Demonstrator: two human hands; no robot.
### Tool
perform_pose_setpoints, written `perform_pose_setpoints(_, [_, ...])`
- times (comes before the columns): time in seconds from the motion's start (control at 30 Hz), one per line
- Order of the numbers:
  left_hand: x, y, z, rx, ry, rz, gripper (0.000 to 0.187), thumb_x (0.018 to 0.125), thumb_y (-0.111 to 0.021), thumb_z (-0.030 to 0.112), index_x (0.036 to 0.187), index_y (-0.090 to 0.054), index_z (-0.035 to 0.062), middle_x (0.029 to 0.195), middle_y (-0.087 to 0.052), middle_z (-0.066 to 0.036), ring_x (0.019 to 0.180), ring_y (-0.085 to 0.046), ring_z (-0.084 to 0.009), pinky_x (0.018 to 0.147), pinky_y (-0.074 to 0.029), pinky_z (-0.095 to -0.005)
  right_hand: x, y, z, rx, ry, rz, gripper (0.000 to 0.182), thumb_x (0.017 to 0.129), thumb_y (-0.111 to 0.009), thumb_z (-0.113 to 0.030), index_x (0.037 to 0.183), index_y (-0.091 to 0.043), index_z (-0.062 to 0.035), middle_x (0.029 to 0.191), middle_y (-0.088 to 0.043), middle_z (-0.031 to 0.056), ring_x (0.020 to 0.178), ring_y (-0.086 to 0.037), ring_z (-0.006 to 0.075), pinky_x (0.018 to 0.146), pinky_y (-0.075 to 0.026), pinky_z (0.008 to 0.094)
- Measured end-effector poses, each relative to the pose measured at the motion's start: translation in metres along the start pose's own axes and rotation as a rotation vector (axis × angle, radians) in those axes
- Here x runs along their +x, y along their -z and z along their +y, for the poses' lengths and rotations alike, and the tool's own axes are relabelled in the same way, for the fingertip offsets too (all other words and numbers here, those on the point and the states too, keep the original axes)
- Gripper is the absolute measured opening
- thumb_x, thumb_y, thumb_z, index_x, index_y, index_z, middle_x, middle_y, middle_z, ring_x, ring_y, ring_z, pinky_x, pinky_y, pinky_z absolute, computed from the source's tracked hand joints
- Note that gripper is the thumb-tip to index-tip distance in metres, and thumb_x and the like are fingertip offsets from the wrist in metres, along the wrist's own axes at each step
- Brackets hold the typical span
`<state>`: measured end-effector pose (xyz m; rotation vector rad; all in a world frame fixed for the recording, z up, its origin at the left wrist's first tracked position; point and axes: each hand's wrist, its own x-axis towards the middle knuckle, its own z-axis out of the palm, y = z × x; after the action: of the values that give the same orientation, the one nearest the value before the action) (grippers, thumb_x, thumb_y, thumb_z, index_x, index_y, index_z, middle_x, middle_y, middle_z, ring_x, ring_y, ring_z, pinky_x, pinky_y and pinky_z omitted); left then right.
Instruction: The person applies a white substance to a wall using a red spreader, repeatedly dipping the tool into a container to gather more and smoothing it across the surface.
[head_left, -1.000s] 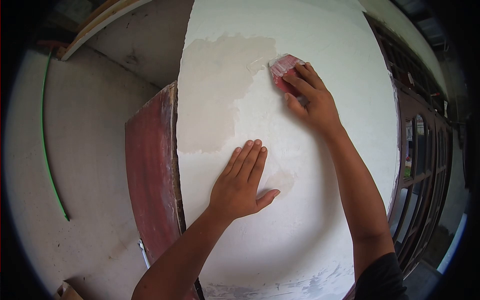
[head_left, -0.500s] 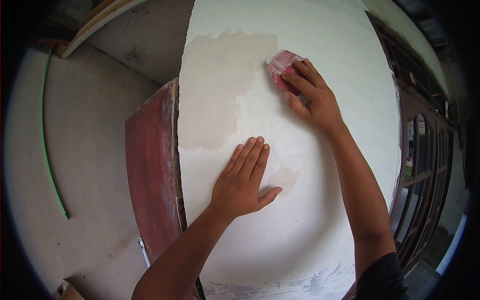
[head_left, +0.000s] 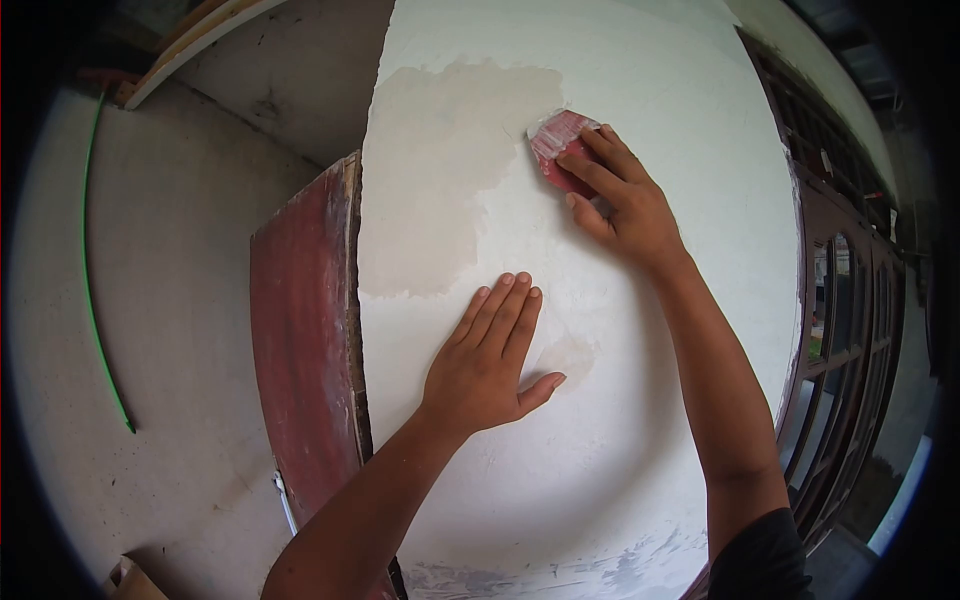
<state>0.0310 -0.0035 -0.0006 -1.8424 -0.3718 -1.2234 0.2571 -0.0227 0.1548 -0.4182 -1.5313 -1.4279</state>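
Observation:
My right hand (head_left: 625,200) grips a red putty spreader (head_left: 562,150), its far end smeared with white putty. The spreader lies against the white wall (head_left: 660,110), just by the right edge of a large beige-grey patch (head_left: 430,170). Lower down, my left hand (head_left: 480,365) rests flat on the wall, fingers stretched upward and thumb out to the side, holding nothing. Close to that thumb is a smaller beige patch (head_left: 568,362).
Left of the wall's rough edge stands a dark red panel (head_left: 300,320). A thin green strip (head_left: 90,290) hangs on the far-left wall. Dark wooden window frames (head_left: 840,350) line the right side. Grey smears mark the wall's bottom.
My right hand and the spreader have shifted slightly down and left along the wall. My left hand stays in place.

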Motion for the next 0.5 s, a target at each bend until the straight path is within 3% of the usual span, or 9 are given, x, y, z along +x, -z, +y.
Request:
perform_pose_setpoints(0.2, [0.000, 0.000, -0.001, 0.004, -0.009, 0.001, 0.087, 0.089, -0.073, 0.046, 0.150, -0.043, -0.0083, 0.156, -0.043, -0.027, 0.149, -0.039, -0.0387, 0.122, -0.033, -0.0514, 0.026, -0.009, -0.011, 0.034, 0.002, -0.003, 0.040, 0.086, -0.074, -0.026, 0.125, -0.072, -0.0183, 0.144, -0.061, 0.0153, 0.139, -0.052, 0.0389, 0.107, -0.053, 0.0455])
perform_pose_setpoints(0.5, [0.001, 0.001, 0.000, -0.004, 0.001, 0.002, 0.086, 0.089, -0.073, 0.045, 0.149, -0.044, -0.0082, 0.156, -0.044, -0.026, 0.149, -0.040, -0.0384, 0.122, -0.033, -0.0515, 0.001, 0.002, 0.000, -0.059, 0.068, 0.025, 0.041, 0.082, -0.077, -0.026, 0.122, -0.075, -0.0176, 0.141, -0.063, 0.0145, 0.139, -0.052, 0.0382, 0.107, -0.053, 0.0449])
